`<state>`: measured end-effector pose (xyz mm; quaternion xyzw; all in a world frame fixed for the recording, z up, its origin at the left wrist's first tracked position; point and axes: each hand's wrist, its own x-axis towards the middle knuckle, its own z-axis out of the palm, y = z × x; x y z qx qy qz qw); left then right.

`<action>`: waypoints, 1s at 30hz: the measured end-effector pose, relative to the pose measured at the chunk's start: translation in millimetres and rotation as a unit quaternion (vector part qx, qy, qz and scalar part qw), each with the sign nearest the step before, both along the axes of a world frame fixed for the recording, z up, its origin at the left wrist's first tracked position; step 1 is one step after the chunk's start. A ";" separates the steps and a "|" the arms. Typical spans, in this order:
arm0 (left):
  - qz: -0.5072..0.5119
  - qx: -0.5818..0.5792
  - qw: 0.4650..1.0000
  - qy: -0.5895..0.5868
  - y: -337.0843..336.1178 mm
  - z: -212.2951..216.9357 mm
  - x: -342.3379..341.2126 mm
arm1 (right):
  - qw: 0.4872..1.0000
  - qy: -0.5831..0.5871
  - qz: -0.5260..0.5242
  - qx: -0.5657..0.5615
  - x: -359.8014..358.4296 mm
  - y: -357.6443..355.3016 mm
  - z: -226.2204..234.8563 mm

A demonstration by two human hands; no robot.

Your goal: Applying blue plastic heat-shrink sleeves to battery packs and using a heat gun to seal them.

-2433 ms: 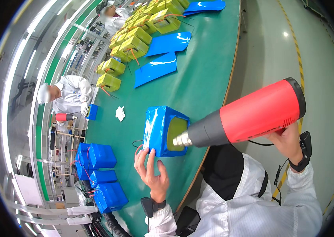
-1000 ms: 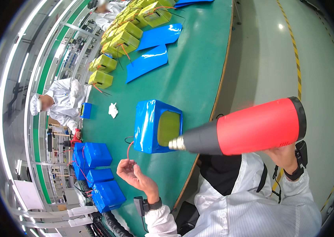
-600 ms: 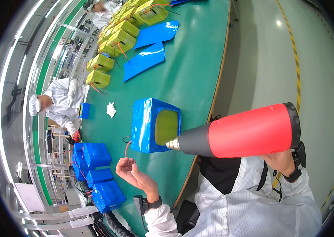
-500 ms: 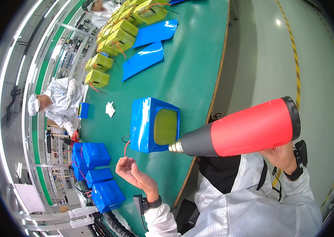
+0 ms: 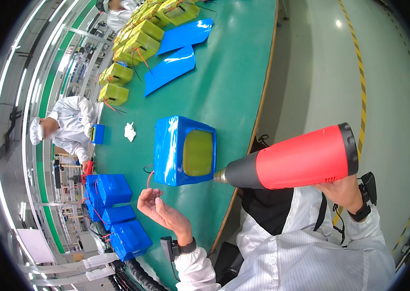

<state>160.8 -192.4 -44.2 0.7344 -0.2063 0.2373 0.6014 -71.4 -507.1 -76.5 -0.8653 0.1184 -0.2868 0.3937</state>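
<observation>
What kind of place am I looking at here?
Most likely a factory assembly line: a long green workbench carries rows of yellow blocks and blue-wrapped blocks, the right hand holds a red heat gun, and a white-coated co-worker works nearby.

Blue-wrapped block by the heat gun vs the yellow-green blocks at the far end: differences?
The blue-wrapped block is sleeved in glossy blue film, with only its near end showing yellow-green; the yellow-green blocks are bare. It stands alone at the heat gun nozzle held by the right hand; the yellow-green blocks sit in a row. Both are boxy, with red wires, on the green table.
</observation>
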 end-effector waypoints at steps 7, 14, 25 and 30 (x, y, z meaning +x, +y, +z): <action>-0.011 -0.003 1.000 0.009 1.1 -4.4 0.3 | 0.980 -0.044 0.031 0.192 5.3 7.6 3.0; -0.003 -0.008 1.000 0.012 1.5 -9.1 1.0 | 0.975 0.001 0.016 0.223 -10.2 15.9 -13.3; 0.009 -0.007 1.000 0.020 5.2 -14.1 0.5 | 0.997 0.024 0.009 0.079 -26.3 25.1 -21.4; 0.003 -0.013 1.000 0.014 5.5 -12.3 1.3 | 1.000 0.012 0.018 0.016 -31.2 27.8 -31.1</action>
